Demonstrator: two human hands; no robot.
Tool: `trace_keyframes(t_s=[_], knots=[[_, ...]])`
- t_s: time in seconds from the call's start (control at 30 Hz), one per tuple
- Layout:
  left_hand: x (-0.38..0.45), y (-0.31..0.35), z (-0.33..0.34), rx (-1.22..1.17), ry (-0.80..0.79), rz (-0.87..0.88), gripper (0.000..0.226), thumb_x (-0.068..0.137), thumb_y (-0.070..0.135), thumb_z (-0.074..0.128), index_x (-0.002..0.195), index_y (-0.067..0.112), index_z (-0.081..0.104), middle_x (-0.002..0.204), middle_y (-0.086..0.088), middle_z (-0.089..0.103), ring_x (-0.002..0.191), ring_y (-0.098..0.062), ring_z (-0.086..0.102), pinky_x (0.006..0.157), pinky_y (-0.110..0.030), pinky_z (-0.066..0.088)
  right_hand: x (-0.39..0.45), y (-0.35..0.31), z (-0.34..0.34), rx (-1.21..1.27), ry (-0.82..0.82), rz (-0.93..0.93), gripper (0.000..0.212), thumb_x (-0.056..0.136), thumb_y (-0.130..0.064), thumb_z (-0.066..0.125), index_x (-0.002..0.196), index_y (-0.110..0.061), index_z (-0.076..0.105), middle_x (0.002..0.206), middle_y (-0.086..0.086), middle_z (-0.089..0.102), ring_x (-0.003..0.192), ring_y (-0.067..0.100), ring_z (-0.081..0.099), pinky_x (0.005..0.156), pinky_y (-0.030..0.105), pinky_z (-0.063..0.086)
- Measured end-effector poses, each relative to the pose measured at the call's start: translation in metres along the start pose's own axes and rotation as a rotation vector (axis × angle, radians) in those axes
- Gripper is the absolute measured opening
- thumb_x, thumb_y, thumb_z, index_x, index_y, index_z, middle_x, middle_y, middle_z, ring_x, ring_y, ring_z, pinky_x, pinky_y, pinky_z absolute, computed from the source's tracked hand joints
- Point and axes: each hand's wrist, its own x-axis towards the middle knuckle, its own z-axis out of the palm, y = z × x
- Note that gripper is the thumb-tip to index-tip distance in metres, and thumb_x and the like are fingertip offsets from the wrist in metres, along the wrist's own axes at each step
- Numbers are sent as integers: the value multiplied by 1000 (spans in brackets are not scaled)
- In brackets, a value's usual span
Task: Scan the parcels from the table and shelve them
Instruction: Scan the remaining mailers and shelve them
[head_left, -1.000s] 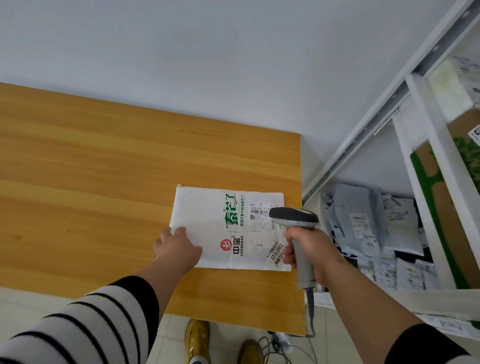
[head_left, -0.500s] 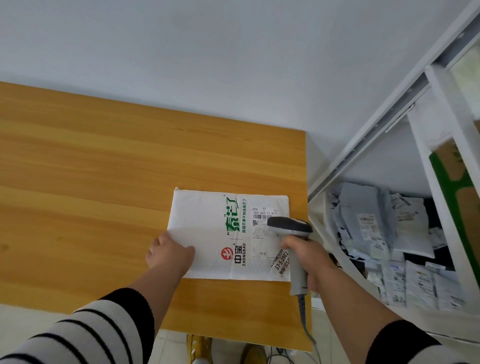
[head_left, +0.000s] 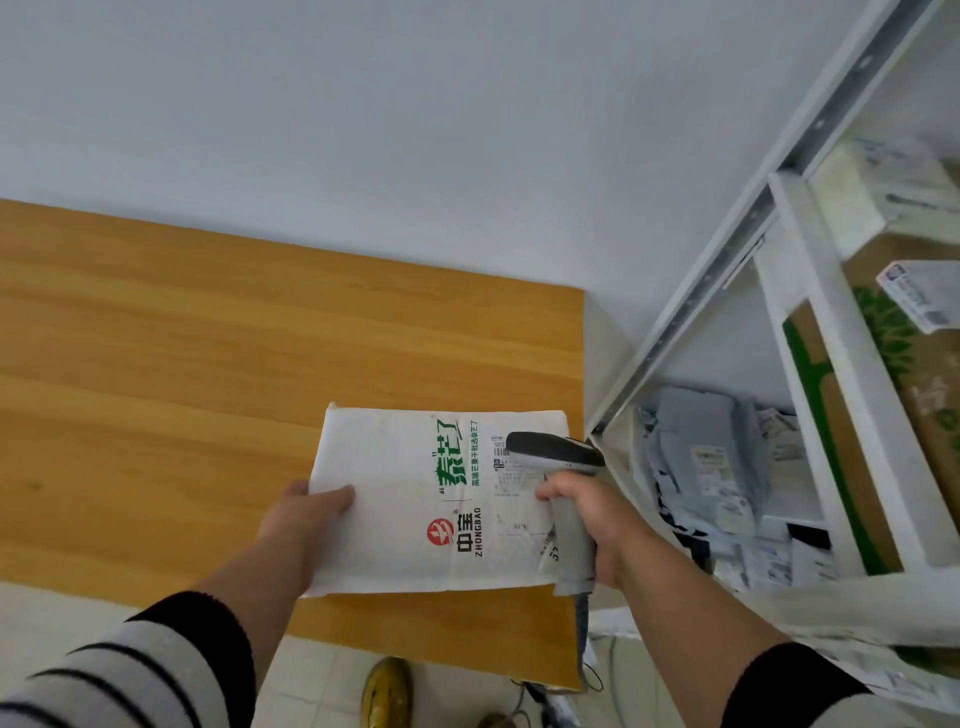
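Scan step. Right hand (head_left: 597, 525) wrapped round the handle of the barcode scanner (head_left: 558, 457), head over the shipping label (head_left: 506, 467). Left hand (head_left: 306, 519) pinches the near-left edge of the white padded mailer (head_left: 415, 499), thumb on top; mailer looks part-lifted off the wooden table (head_left: 208, 364).

Advice: keep the label flat and taut, and aim squarely at the barcode.

Room: table edge just right of the scanner grip; shelving unit (head_left: 810, 322) beyond it, bottom tier heaped with parcels. Scanner cable (head_left: 582, 639) trails below the grip; snag risk.
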Motion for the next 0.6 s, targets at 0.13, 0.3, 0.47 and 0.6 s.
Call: trace_keyframes(t_s=[0.13,0.3,0.47,0.6], knots=[[-35,-2,-22,-116,-109,-34,31,88,20,69,116,14,57,108,-15,62,90,-39,59,70,-48,51,-33,-4,-15,-5,-49,-64,28,74,-21,71,101,-11,74,90,15,77,79,33,69,79,45,55],[-85,0,-55,-344,-432,4,41,75,10,66,116,14,66,105,-17,71,88,-39,64,60,-42,53,-81,6,-30,-11,6,-151,31,71,-20,72,100,-8,71,95,20,73,85,36,68,81,46,54],[-139,-8,-67,-741,-502,39,29,71,1,64,100,4,63,82,-10,75,73,-26,72,52,-32,59,-125,34,-32,113,-5,-215,25,70,-18,73,92,-9,68,79,14,69,72,30,65,63,35,55],[-179,-19,-64,-908,-453,122,14,89,3,60,103,6,60,79,-7,75,71,-19,74,56,-30,60,-168,68,-23,204,-9,-257,32,61,-21,74,91,-10,67,83,14,69,76,31,65,68,38,55]])
